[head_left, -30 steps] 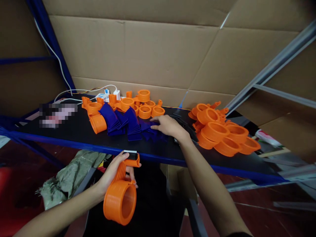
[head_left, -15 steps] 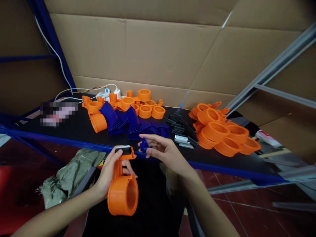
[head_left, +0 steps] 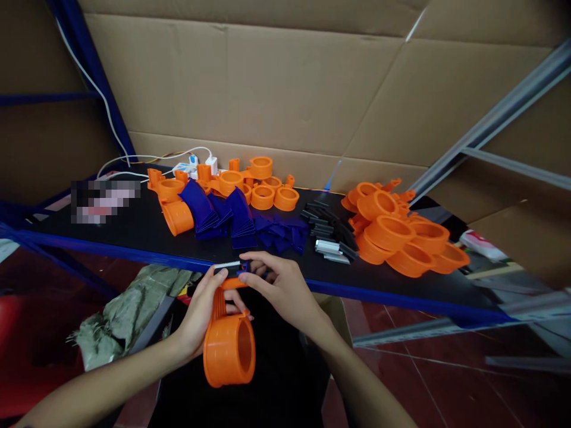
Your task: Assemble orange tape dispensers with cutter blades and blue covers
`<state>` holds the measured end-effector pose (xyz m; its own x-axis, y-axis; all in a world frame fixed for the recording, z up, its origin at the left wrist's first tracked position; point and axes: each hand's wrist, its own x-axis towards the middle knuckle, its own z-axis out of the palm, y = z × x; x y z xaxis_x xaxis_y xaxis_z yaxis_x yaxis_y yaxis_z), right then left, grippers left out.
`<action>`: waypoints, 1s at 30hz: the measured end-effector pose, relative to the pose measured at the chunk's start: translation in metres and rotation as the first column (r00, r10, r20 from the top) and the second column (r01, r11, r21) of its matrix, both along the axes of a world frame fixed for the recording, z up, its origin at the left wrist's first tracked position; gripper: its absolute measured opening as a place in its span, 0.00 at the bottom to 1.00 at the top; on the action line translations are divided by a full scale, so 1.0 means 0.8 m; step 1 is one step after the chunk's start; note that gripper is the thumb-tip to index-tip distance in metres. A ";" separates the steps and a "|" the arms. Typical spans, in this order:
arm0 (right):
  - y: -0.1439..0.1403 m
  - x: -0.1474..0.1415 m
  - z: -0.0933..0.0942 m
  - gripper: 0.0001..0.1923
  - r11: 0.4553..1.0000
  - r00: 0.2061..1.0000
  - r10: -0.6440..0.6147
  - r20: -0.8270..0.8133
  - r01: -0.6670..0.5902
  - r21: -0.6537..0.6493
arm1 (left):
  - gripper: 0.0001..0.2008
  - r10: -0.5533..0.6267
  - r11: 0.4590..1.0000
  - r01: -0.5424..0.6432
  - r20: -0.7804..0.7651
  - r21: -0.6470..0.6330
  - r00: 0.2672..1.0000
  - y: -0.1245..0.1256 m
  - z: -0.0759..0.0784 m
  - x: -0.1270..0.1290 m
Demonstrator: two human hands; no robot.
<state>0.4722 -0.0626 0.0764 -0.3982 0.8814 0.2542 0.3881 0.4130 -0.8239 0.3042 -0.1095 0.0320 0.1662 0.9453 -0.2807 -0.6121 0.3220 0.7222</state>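
Observation:
My left hand (head_left: 198, 318) is wrapped round the handle of an orange tape dispenser (head_left: 223, 353), whose big ring hangs below the fingers. At its upper end sit a black piece (head_left: 232, 273) and a pale serrated blade (head_left: 226, 265), with my left thumb pressed there. My right hand (head_left: 288, 291) pinches a small dark-blue plastic part (head_left: 244, 267) against the right end of that head. Fingers hide most of the blue part, so I cannot tell how far it is seated.
On the black shelf (head_left: 134, 238) lie dark-blue plates (head_left: 241, 220), small blue parts (head_left: 281, 232), black strips (head_left: 328, 223), blades (head_left: 330, 249) and two groups of orange dispensers (head_left: 390, 232). A power strip (head_left: 182, 169) with white cables lies behind. Cardboard (head_left: 267, 83) stands at the back.
My right hand has moved left and brought the blue part from beside the dispenser to its head. The dispenser, still in my left hand, has shifted slightly right.

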 end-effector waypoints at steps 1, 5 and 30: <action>-0.001 -0.001 -0.001 0.18 0.999 1.000 -0.015 0.018 0.015 0.032 | 0.16 0.004 1.000 -0.004 0.009 -0.004 1.000 0.001 -0.001 0.000; -0.007 -0.006 -0.008 0.18 0.990 0.996 -0.055 0.070 0.045 0.133 | 0.15 -0.009 0.999 0.010 0.047 -0.039 0.999 0.003 -0.004 -0.002; -0.006 0.022 0.004 0.27 0.946 0.955 0.186 0.231 -0.238 0.222 | 0.12 -0.053 0.998 0.054 -0.041 0.034 0.998 -0.006 0.003 -0.001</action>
<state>0.4897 -0.0670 0.0798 -0.6349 0.6915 0.3446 0.4182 0.6826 -0.5993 0.3031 -0.1141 0.0345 0.2064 0.9446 -0.2553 -0.5653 0.3281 0.7569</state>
